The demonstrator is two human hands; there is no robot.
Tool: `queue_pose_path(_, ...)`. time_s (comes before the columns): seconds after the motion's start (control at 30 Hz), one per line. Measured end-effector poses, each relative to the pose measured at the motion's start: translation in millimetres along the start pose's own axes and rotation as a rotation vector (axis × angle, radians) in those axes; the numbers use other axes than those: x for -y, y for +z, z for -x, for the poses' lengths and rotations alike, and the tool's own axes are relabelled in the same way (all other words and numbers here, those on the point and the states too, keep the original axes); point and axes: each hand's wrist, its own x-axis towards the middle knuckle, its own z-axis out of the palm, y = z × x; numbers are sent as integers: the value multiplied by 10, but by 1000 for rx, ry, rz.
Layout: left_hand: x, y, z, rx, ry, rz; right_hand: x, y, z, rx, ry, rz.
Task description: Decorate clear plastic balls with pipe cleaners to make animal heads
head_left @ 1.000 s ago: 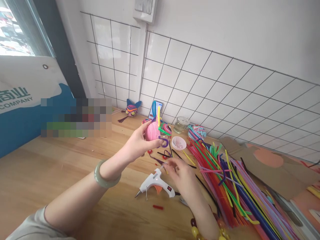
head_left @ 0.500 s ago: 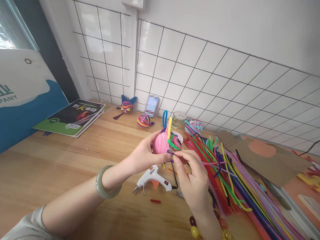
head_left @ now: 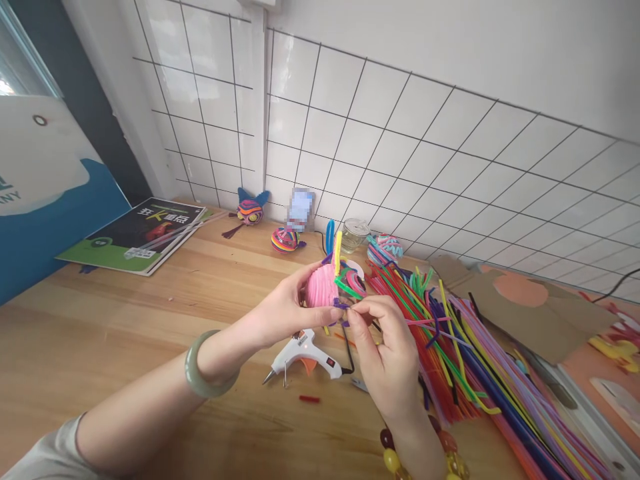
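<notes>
- L hand (head_left: 287, 303) holds pink pipe-cleaner orn. (head_left: 321, 287)
- R hand (head_left: 385, 340) pinches purple trim (head_left: 341, 303), orn.'s 5 o'clock
- glue gun (head_left: 311, 350) on table (head_left: 150, 313), approx. 7 o'clock
- pipe cleaners (head_left: 443, 357), 4 o'clock

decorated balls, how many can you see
4: pink ball in the left hand, blue-eared ball and striped ball near the phone, blue-pink ball by the jar; others may be hidden.

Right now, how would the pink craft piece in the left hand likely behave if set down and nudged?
The pink craft piece is probably light, being small enough for the left hand to cup. Its rounded side could let it roll, though the jutting yellow strip may check that. The blue loop stands up unsupported, so it is likely fairly stiff.
</notes>
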Motion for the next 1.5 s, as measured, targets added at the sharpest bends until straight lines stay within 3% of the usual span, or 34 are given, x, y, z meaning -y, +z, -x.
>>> queue_pose_path(0.7, -16, 50, 17, -83, -44, 34, -3, -11, 12, -8, -1, 2)
queue_pose_path(1.03, -62, 49, 53, -72, -29, -63, 30, -26, 0, 22, 9, -33)
queue_pose_path(1.5, -64, 34, 60, -71, -39, -30, 47, -27, -6, 17, -19, -47)
